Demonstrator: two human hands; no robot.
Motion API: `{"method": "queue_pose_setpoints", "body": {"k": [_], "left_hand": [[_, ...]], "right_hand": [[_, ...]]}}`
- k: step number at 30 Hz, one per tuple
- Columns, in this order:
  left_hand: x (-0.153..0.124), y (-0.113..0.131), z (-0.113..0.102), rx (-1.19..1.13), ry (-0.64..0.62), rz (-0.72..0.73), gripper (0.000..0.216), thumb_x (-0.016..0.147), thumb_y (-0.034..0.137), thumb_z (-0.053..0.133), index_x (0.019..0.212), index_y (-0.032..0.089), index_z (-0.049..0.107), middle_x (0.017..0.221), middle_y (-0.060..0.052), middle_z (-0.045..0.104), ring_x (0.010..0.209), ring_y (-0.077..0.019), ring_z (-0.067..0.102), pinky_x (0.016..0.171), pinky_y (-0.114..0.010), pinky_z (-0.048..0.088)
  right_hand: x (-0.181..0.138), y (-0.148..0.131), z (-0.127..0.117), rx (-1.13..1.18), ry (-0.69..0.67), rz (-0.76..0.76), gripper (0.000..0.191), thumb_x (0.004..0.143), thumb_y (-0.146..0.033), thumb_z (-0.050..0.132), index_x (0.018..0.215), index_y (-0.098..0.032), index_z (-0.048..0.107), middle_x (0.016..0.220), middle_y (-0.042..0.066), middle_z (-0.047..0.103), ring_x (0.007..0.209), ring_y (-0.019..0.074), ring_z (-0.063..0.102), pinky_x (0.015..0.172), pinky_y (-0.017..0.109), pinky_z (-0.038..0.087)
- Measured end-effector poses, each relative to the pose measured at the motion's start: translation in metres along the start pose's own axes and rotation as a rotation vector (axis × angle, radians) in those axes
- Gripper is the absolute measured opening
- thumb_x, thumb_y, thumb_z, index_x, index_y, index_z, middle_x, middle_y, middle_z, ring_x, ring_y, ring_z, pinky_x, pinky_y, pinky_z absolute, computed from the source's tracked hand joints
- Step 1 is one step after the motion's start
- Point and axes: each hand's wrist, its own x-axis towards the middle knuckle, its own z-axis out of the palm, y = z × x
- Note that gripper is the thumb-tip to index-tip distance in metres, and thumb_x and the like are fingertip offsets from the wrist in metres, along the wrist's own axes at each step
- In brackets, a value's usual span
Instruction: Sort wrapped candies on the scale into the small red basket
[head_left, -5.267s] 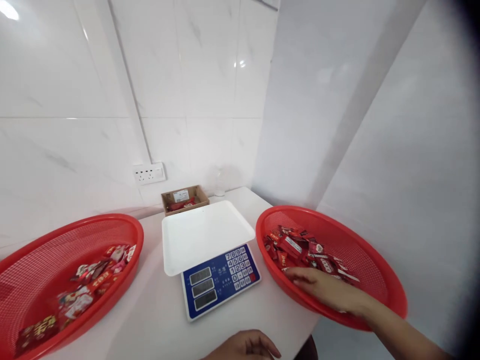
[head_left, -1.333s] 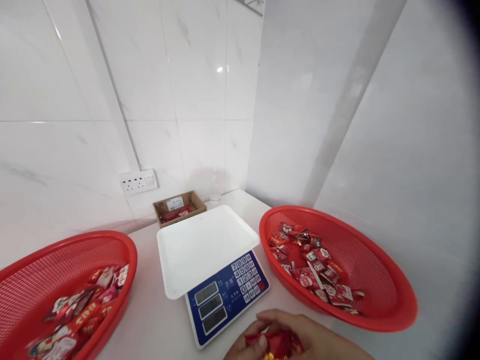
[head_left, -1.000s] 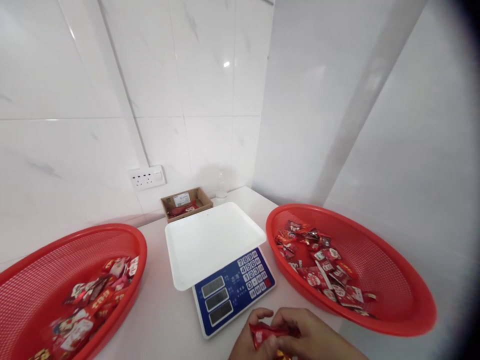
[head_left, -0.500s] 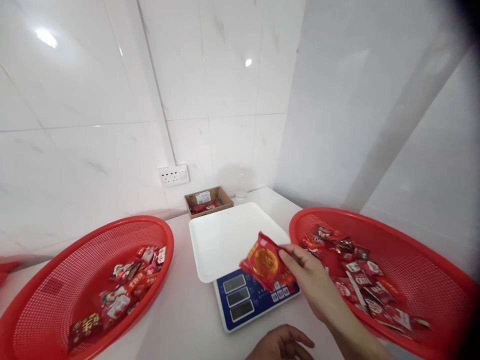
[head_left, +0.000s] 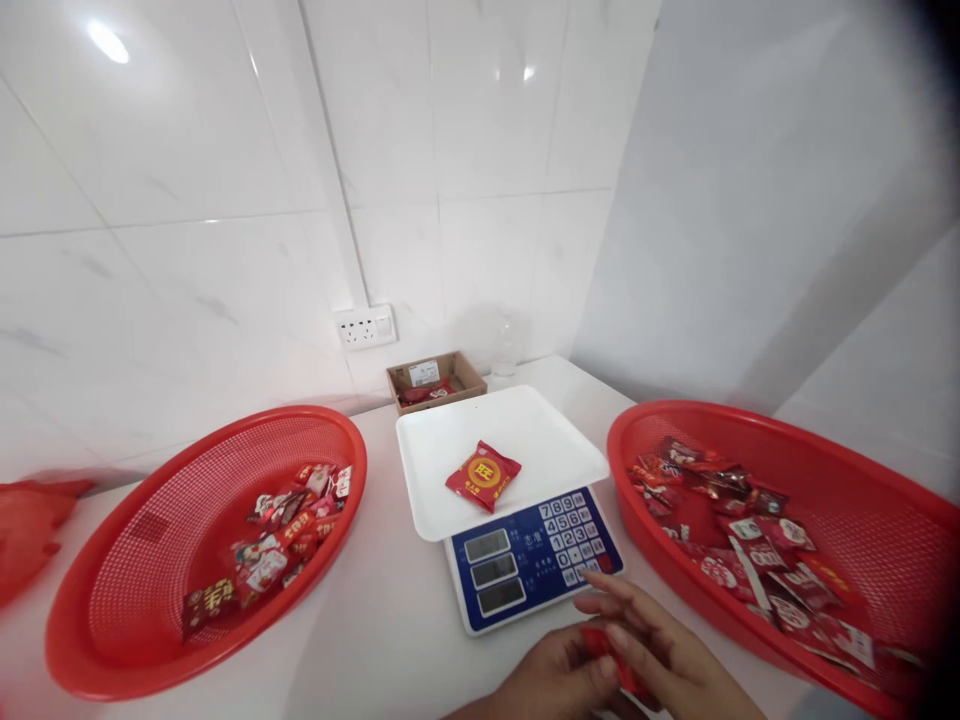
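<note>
On the white weighing tray of a digital scale lies a red snack packet with a round yellow emblem, near the tray's front edge. Below the keypad, my left hand and my right hand have come together. Between them shows a small red wrapped piece, mostly covered by the fingers. The left fingers curl around it from one side, and the right thumb presses on it from the other. What exactly it is cannot be made out.
Red mesh baskets with wrapped snacks stand left and right of the scale. A cardboard box with red packets sits behind it, beside a clear container. A red bag lies far left.
The red snack packet has left my right hand and now rests on the tray. My right hand has moved down to my left, and a red piece shows between them. The view has shifted slightly.
</note>
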Motion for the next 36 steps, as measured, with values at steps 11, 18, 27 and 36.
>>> {"method": "queue_pose_setpoints", "body": {"k": [11,18,27,36], "left_hand": [[-0.001,-0.009,0.008,0.132,0.176,-0.017,0.064,0.059,0.071,0.058,0.078,0.01,0.056,0.06,-0.004,0.053,0.051,-0.0136,0.053,0.051,-0.031,0.045],[-0.005,-0.009,0.01,0.286,0.152,-0.073,0.062,0.056,0.076,0.053,0.062,0.014,0.05,0.05,0.001,0.049,0.042,-0.009,0.047,0.046,-0.024,0.04],[-0.003,-0.007,0.005,0.154,0.228,0.086,0.059,0.056,0.071,0.061,0.062,0.013,0.051,0.052,-0.001,0.051,0.042,-0.0093,0.048,0.044,-0.024,0.039],[0.0,-0.009,0.004,0.077,0.255,0.067,0.059,0.056,0.069,0.062,0.064,0.011,0.055,0.052,-0.002,0.054,0.041,-0.0095,0.05,0.042,-0.023,0.04]], "right_hand": [[-0.011,0.001,-0.007,-0.167,0.086,0.004,0.044,0.068,-0.055,0.057,0.097,-0.022,0.063,0.097,0.007,0.068,0.084,0.0233,0.062,0.075,0.032,0.05],[-0.011,-0.002,-0.01,-0.252,-0.09,0.047,0.036,0.073,-0.054,0.055,0.056,-0.022,0.054,0.051,-0.002,0.054,0.052,0.0149,0.051,0.051,0.025,0.042],[0.018,-0.03,-0.001,0.255,0.322,0.002,0.041,0.066,-0.056,0.063,0.054,-0.021,0.045,0.048,-0.006,0.038,0.042,0.007,0.032,0.038,0.019,0.027],[0.037,-0.058,0.026,0.514,0.092,0.029,0.048,0.07,-0.042,0.068,0.113,-0.025,0.055,0.066,-0.004,0.055,0.048,0.0063,0.041,0.039,0.015,0.032]]}}
